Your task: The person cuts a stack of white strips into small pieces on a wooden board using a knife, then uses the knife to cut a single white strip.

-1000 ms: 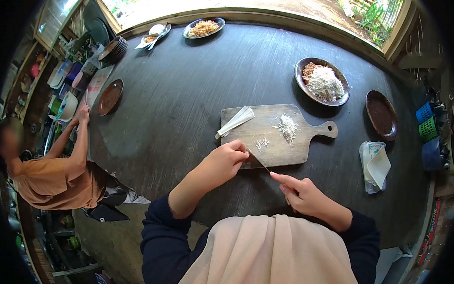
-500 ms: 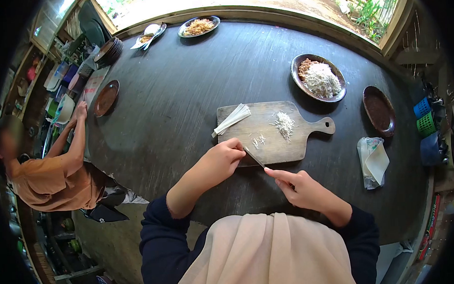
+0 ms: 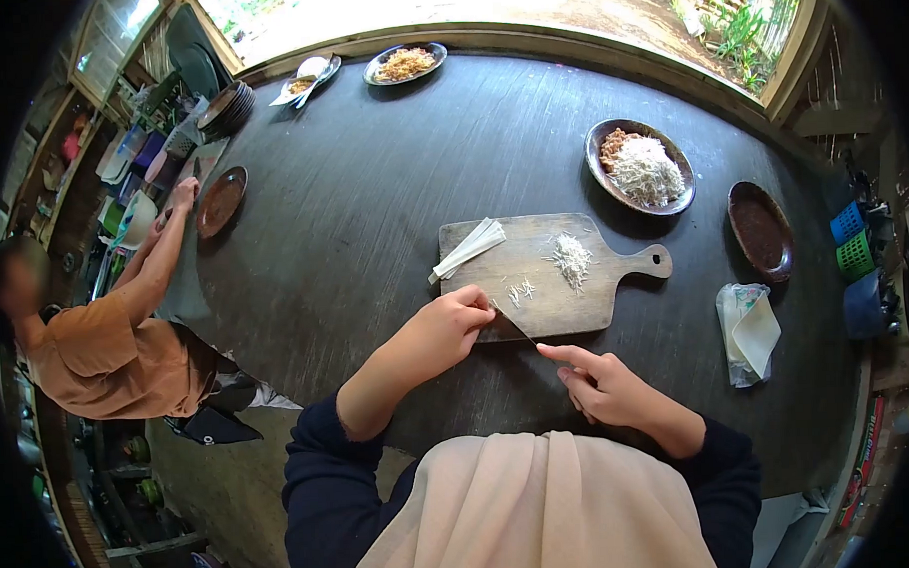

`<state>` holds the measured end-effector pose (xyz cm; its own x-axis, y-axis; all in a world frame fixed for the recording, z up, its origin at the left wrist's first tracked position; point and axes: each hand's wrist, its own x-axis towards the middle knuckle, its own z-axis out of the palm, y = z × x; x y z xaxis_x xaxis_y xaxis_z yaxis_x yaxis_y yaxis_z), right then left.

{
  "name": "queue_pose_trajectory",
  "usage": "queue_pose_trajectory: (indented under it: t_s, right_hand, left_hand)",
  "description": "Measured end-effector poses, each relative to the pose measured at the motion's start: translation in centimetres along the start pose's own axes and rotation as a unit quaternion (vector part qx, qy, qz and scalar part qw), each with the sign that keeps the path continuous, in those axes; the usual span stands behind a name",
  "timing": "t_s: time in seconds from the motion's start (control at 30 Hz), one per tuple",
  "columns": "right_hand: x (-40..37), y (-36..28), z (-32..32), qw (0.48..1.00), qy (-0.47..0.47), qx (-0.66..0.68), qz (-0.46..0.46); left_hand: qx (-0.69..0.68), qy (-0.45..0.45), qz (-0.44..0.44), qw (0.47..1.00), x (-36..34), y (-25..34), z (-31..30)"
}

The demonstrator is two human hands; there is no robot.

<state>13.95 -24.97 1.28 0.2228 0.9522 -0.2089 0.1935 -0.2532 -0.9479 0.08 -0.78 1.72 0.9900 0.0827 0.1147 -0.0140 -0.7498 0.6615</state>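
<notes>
My right hand (image 3: 608, 384) is closed on a knife (image 3: 516, 325), index finger stretched along it; the handle is hidden in my palm. The thin blade slants up to the fingertips of my left hand (image 3: 454, 319), which are pinched at the near left edge of a wooden cutting board (image 3: 595, 304). What the left fingers hold is mostly hidden; a pale bit shows at their tips. On the board lie a stack of flat white strips (image 3: 470, 248), a small heap of fine white shreds (image 3: 572, 261) and a few loose shreds (image 3: 520, 293) near my left hand.
Beyond the board stands a plate (image 3: 601, 184) of white shreds and brownish food. An oval brown dish (image 3: 759, 231) and a plastic packet (image 3: 747, 334) lie right. Plates of food (image 3: 405, 63) line the window side. At left, a person (image 3: 116, 346) holds a knife near a brown dish (image 3: 221, 202).
The view has tilted slightly, so the table things sit a little lower. My hands keep nearly the same pose at the knife. The person at left has raised their hand with a knife.
</notes>
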Motion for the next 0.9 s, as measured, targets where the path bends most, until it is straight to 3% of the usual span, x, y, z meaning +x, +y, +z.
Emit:
queue_pose_trajectory:
  t_s: [0.37, 0.9]
  right_hand:
    - [-0.07, -0.79, -0.36, 0.998, -0.037, 0.029, 0.052]
    - [-0.42, -0.27, -0.06, 1.0, -0.006, -0.019, -0.015]
  left_hand:
    - [0.001, -0.002, -0.008, 1.0, 0.02, 0.14, -0.02]
    - [0.003, 0.001, -0.003, 1.0, 0.06, 0.07, -0.05]
